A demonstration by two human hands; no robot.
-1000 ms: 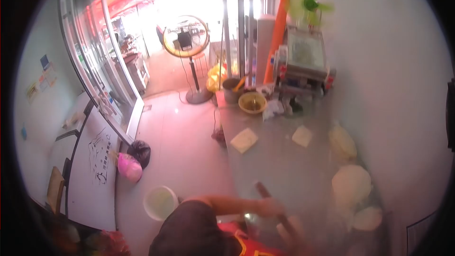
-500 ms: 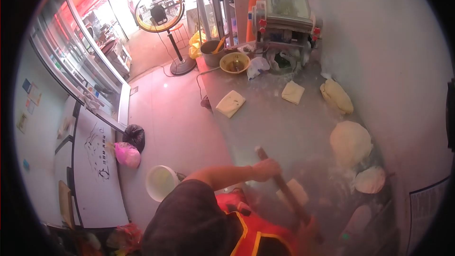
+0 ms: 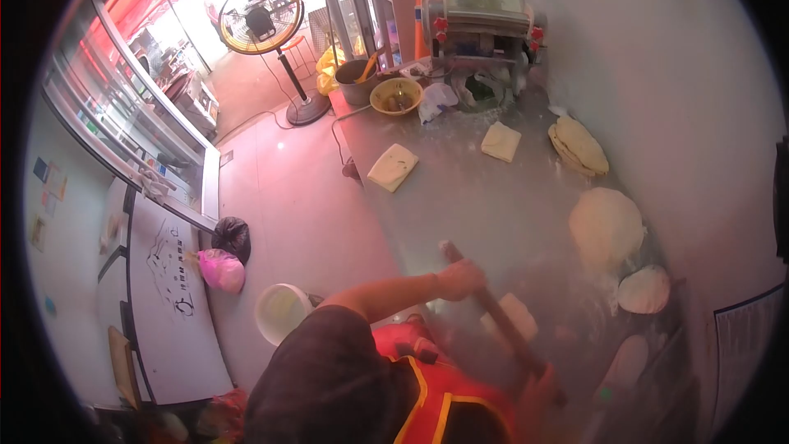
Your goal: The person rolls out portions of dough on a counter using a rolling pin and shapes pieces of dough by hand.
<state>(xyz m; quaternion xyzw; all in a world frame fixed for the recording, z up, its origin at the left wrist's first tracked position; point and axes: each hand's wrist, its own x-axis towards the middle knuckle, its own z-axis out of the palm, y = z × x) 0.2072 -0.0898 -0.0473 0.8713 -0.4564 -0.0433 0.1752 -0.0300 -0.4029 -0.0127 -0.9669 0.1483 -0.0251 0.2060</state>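
A long brown rolling pin [image 3: 501, 318] slants over the grey table, across a pale piece of dough [image 3: 518, 318]. My left hand [image 3: 462, 279] is closed round the pin near its upper end. Lower down, my right hand [image 3: 538, 390] grips the other end, a little blurred. Whether the pin touches the dough cannot be made out. Two folded dough squares, one at the table's left edge [image 3: 393, 168] and one further right [image 3: 501, 141], lie beyond my hands. Along the wall side are an oval dough piece [image 3: 578, 146], a large round one [image 3: 606, 232] and a smaller one [image 3: 644, 289].
A machine with red knobs [image 3: 481, 20] stands at the table's far end, near a yellow bowl [image 3: 396, 96] and a metal pot [image 3: 356, 82]. On the floor are a white bucket [image 3: 281, 313], a pink bag [image 3: 220, 270], a black bag [image 3: 233, 238] and a standing fan [image 3: 261, 23].
The camera view has tilted downward and steadied. Both hands still hold the rolling pin, which now shows more sharply, and the dough beneath it has come into clearer view.
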